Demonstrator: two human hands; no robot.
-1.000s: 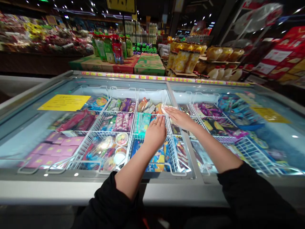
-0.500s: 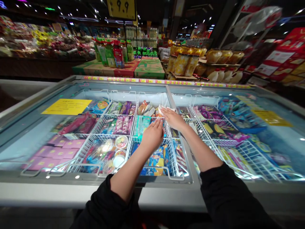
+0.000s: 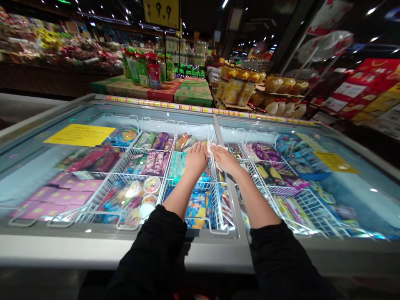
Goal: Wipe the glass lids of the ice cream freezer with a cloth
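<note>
A glass-topped freezer (image 3: 131, 235) spans the view, with white wire baskets of packaged ice cream under its glass. My right hand (image 3: 223, 159) presses a crumpled white wipe (image 3: 215, 148) on the glass by the middle frame bar (image 3: 222, 139); whether the wipe is cloth or paper, I cannot tell. Beside it, my left hand (image 3: 196, 159) lies flat with its fingers stretched forward and holds nothing. Its fingertips are close to the wipe. Below the hands, through the glass, show blue and yellow packets (image 3: 198, 204).
Yellow paper notices (image 3: 79, 135) lie on the left and right of the lid. Behind the freezer stand drink bottles (image 3: 153, 71) on cartons and stacked jars of yellow fruit (image 3: 234, 89). A 9.9 price sign (image 3: 162, 13) hangs above.
My left hand has slid forward and up, level with my right hand. The right hand stays on the wipe, slightly lower in view. The whole view has shifted a little.
</note>
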